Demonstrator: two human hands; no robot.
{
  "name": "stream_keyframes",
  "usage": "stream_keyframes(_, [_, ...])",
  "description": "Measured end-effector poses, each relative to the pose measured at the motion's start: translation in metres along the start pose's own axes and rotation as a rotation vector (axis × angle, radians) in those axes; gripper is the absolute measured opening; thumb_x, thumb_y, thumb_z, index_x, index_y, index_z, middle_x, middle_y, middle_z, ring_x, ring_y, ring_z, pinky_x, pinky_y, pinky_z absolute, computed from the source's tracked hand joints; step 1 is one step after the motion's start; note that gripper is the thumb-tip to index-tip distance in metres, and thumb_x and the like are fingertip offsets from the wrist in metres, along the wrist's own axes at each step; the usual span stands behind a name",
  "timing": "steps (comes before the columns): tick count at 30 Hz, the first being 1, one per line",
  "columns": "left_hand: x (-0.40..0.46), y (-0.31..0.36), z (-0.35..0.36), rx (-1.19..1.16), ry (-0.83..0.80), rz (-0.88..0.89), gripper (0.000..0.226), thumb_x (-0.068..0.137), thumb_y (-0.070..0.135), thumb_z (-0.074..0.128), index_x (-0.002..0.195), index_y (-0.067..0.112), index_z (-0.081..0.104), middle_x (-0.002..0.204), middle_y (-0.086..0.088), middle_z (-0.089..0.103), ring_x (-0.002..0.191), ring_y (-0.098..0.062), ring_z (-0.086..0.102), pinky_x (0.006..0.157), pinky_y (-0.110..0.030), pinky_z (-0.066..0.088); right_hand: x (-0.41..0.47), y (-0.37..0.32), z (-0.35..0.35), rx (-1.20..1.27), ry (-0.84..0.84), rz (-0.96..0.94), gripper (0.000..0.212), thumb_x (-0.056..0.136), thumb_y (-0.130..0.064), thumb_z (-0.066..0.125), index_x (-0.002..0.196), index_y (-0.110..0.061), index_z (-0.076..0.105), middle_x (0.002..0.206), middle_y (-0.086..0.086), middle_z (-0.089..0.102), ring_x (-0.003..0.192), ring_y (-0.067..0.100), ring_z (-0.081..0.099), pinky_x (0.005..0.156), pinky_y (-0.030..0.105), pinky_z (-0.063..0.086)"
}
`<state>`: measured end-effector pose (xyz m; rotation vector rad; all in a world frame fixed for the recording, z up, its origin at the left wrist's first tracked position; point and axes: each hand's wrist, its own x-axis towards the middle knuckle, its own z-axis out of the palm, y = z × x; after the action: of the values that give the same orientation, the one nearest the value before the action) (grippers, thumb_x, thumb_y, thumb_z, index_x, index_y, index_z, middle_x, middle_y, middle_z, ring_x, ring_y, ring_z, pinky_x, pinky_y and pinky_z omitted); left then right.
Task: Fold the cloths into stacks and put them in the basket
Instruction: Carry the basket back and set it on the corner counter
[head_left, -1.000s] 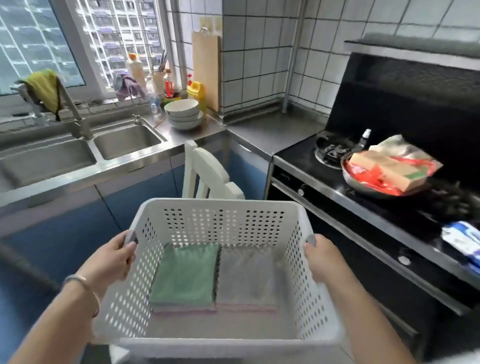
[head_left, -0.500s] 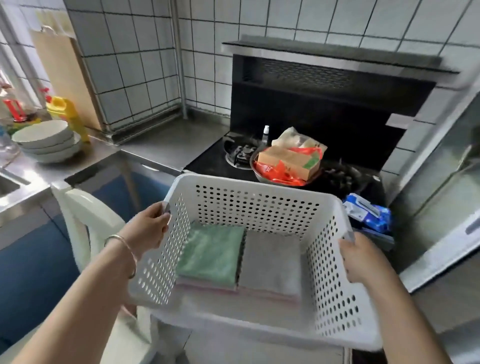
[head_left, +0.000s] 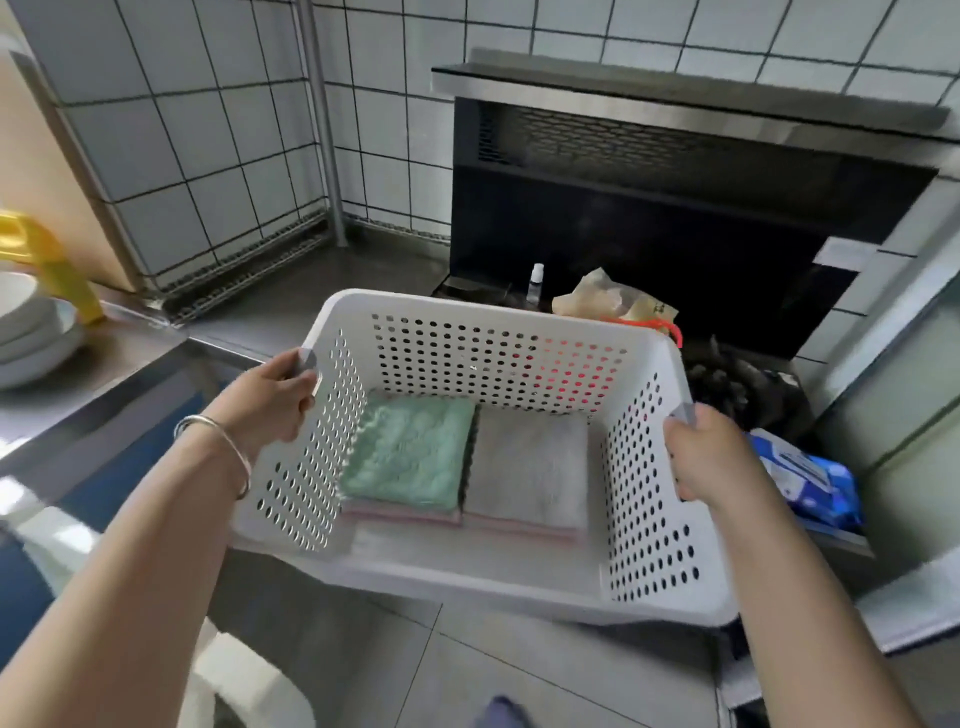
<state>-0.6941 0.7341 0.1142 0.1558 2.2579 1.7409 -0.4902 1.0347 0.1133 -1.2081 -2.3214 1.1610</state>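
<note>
Two folded stacks — green cloth (head_left: 410, 457) and grey cloth (head_left: 527, 467) — lie side by side in the white perforated basket (head_left: 644, 525); soft, light load. Left hand (head_left: 270, 402) and right hand (head_left: 714, 457) keep fingers clamped on the stiff rim — best hold.

Both hands (head_left: 270, 400) grip basket (head_left: 498, 332); two cloth stacks (head_left: 410, 457) inside, seemingly

I can't see the left hand (head_left: 270, 400) or right hand (head_left: 711, 457) fingertips, hidden behind the basket (head_left: 644, 499) walls. Bowls (head_left: 26, 332) and yellow jug (head_left: 47, 260) cut at left edge. Pan contents behind basket mostly hidden. Cloths under the green cloth (head_left: 410, 452) barely show.
</note>
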Motion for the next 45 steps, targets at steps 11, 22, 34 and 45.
stream_keyframes(11, [0.155, 0.009, -0.073, 0.007, 0.321, -0.082, 0.02, 0.097, 0.006, 0.04, 0.084, 0.016, 0.051, 0.058, -0.008, 0.032, 0.021, -0.001, 0.027, 0.031, -0.005, 0.023, 0.199, -0.141, 0.152, 0.058, -0.22, -0.216, 0.025, 0.085, -0.025, 0.04, 0.093, -0.008, 0.057, 0.076, 0.008, 0.047, 0.065, 0.022, 0.045, 0.054, 0.027, 0.033])
stream_keyframes(22, [0.283, -0.026, -0.14, 0.052, 0.624, -0.309, 0.028, 0.095, 0.017, 0.049, 0.069, 0.008, 0.053, 0.048, -0.005, 0.041, 0.027, -0.01, 0.034, 0.042, -0.02, 0.027, 0.331, -0.273, 0.319, 0.155, -0.589, -0.132, 0.024, 0.081, 0.0, 0.042, 0.06, -0.013, 0.041, 0.056, 0.004, 0.034, 0.046, 0.015, 0.028, 0.033, 0.016, 0.022])
stream_keyframes(34, [0.439, -0.06, -0.22, -0.008, 0.619, -0.456, 0.038, 0.096, 0.013, 0.046, 0.058, 0.008, 0.046, 0.046, -0.007, 0.043, 0.019, -0.007, 0.032, 0.042, -0.023, 0.028, 0.405, -0.376, 0.467, -0.028, -0.643, -0.065, 0.027, 0.087, -0.005, 0.04, 0.061, -0.01, 0.046, 0.055, 0.007, 0.033, 0.044, 0.015, 0.026, 0.037, 0.02, 0.022])
stream_keyframes(45, [0.471, -0.072, -0.227, 0.054, 0.63, -0.423, 0.014, 0.092, 0.013, 0.049, 0.09, 0.004, 0.06, 0.061, -0.008, 0.05, 0.051, -0.023, 0.04, 0.054, -0.028, 0.037, 0.43, -0.394, 0.508, -0.157, -0.575, -0.218, 0.027, 0.092, -0.011, 0.036, 0.071, -0.006, 0.052, 0.069, 0.013, 0.05, 0.057, 0.021, 0.044, 0.052, 0.027, 0.037])
